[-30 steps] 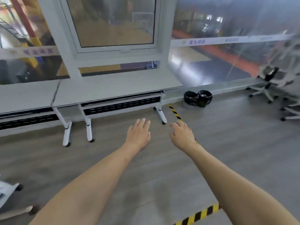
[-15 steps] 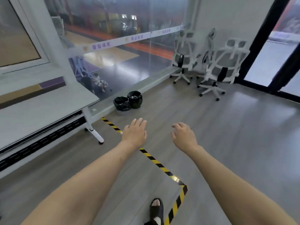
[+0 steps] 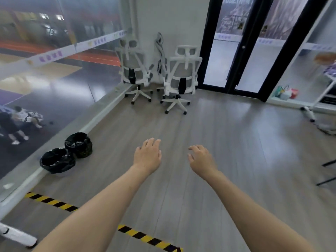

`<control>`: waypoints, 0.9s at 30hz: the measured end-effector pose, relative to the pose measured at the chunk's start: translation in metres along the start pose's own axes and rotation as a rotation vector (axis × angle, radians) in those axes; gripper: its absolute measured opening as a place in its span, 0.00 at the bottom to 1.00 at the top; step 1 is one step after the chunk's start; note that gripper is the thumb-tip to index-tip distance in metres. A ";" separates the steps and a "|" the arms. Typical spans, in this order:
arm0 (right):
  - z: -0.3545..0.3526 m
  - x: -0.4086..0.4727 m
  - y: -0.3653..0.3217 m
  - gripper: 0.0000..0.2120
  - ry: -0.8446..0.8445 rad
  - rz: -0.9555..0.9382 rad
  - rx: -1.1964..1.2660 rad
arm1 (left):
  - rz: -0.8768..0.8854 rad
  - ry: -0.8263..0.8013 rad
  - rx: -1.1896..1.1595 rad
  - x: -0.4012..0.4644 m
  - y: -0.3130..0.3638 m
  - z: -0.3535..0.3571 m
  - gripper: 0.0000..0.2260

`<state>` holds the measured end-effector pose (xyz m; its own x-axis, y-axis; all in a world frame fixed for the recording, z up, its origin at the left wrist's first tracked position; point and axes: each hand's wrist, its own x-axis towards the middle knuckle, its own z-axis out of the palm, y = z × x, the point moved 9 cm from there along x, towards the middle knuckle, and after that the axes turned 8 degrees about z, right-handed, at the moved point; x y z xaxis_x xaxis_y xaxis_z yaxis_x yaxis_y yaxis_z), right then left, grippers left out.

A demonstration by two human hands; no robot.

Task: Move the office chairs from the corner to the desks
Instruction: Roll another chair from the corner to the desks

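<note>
Left hand (image 3: pixel 147 155) and right hand (image 3: pixel 201 160) are reaching forward, fingers relaxed, holding nothing. Two white office chairs (image 3: pixel 179 80) are standing in the corner at 12 o'clock, well apart from both hands. Two black bins (image 3: pixel 67 153) are sitting at 9 o'clock.

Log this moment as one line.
phase: approach | left hand: open, empty | right hand: open, empty | two white mesh-backed office chairs: in corner, untouched

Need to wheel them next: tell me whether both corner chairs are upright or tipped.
Upright. The left chair and right chair both rest level on their caster bases, backs vertical.
</note>
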<state>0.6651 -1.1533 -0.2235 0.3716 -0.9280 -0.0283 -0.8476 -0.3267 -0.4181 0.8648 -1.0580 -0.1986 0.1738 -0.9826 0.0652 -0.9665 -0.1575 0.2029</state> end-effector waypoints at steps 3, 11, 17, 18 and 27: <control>-0.017 0.080 0.032 0.18 0.022 0.064 0.041 | 0.077 0.017 -0.007 0.094 0.026 0.008 0.23; -0.052 0.309 0.104 0.16 0.075 0.106 0.141 | 0.076 0.013 0.004 0.338 0.039 0.033 0.23; -0.074 0.478 0.118 0.17 0.057 0.074 0.121 | 0.027 0.029 -0.021 0.497 0.019 0.032 0.22; -0.075 0.504 0.119 0.17 0.055 0.069 0.117 | 0.020 0.027 -0.022 0.520 0.014 0.034 0.22; -0.066 0.767 0.113 0.18 0.033 0.013 0.066 | 0.007 0.021 -0.011 0.770 -0.047 0.065 0.21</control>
<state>0.8290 -1.9134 -0.2322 0.3471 -0.9378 -0.0051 -0.8250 -0.3028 -0.4773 1.0320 -1.8133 -0.2218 0.1714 -0.9813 0.0870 -0.9654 -0.1497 0.2133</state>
